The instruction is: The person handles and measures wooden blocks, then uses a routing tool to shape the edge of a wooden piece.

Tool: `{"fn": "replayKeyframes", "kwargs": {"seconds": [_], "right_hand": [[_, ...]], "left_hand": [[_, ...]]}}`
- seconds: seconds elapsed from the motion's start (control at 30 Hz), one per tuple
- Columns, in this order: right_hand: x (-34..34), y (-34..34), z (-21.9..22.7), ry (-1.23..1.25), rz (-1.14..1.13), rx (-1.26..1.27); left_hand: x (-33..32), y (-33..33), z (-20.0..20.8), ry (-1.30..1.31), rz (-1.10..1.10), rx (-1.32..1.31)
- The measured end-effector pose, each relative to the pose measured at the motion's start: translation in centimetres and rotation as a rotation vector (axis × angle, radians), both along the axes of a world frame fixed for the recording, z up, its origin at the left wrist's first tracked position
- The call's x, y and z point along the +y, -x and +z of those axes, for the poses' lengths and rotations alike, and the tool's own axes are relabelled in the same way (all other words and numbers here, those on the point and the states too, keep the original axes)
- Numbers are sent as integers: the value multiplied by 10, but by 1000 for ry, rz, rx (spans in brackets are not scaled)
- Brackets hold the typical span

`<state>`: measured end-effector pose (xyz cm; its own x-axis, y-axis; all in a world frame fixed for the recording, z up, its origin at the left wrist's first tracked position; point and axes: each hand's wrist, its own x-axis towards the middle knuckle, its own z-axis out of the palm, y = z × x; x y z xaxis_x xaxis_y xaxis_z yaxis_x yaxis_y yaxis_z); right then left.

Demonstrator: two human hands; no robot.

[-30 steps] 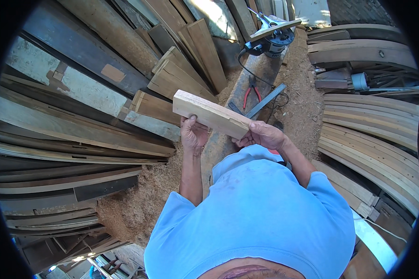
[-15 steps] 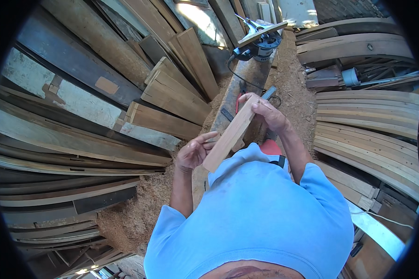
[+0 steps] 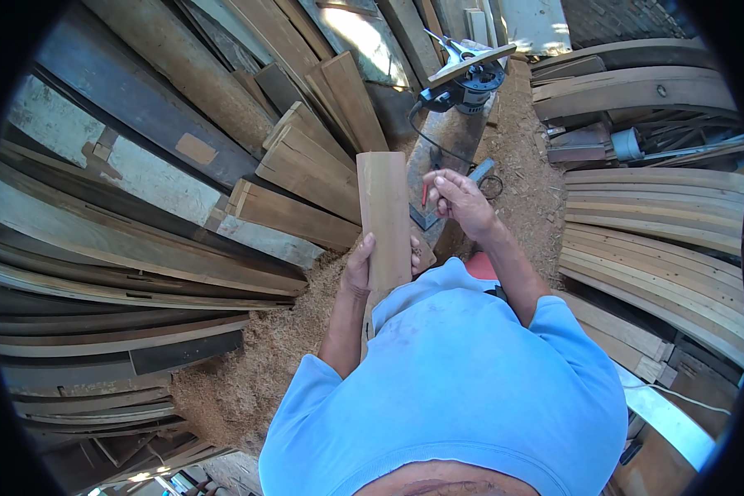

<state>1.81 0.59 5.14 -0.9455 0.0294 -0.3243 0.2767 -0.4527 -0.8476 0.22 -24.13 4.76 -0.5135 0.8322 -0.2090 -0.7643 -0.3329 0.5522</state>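
A flat, pale brown wooden board (image 3: 385, 198) stands on end in front of my chest, its broad face turned up to me. My left hand (image 3: 362, 263) is closed round its lower part, thumb on the left edge and fingertips showing at the right edge. Just right of the board, my right hand (image 3: 465, 203) hangs apart from it with loosely curled fingers; I see nothing held in it. A thin red object (image 3: 424, 195) shows close by its fingertips, seemingly on the bench below. Beneath, a long narrow wooden bench (image 3: 459, 132) carries a dark flat metal piece (image 3: 424, 218).
A corded router (image 3: 474, 89) sits at the bench's far end, its cable running back towards me. Planks (image 3: 314, 169) lean in stacks on the left. Curved wooden pieces (image 3: 653, 260) are piled on the right. Sawdust (image 3: 525, 157) covers the floor beside the bench.
The board has swung from a slant to nearly upright and shifted left. My right hand has let go of its far end, while my left hand has closed on its lower part.
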Motion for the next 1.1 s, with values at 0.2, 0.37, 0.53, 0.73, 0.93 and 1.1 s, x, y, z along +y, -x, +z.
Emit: {"fn": "replayKeyframes", "kwargs": {"seconds": [0.2,0.37,0.53,0.73,0.93,1.1], "right_hand": [[-3,-23,-14,-21,1,-127],[-11,-31,-23,-41,46,-155],[-28,-36,-11,-143,232,-115],[-47,-37,-16,-11,298,2],[-46,-32,-23,-105,337,-1],[-44,-32,-23,-91,325,-22]], "left_hand": [[4,0,-7,221,178,30],[1,2,-34,275,266,-62],[8,-2,-42,457,369,6],[21,-9,-27,397,351,43],[21,-10,-18,350,306,-28],[23,-11,-16,329,297,-32]]}}
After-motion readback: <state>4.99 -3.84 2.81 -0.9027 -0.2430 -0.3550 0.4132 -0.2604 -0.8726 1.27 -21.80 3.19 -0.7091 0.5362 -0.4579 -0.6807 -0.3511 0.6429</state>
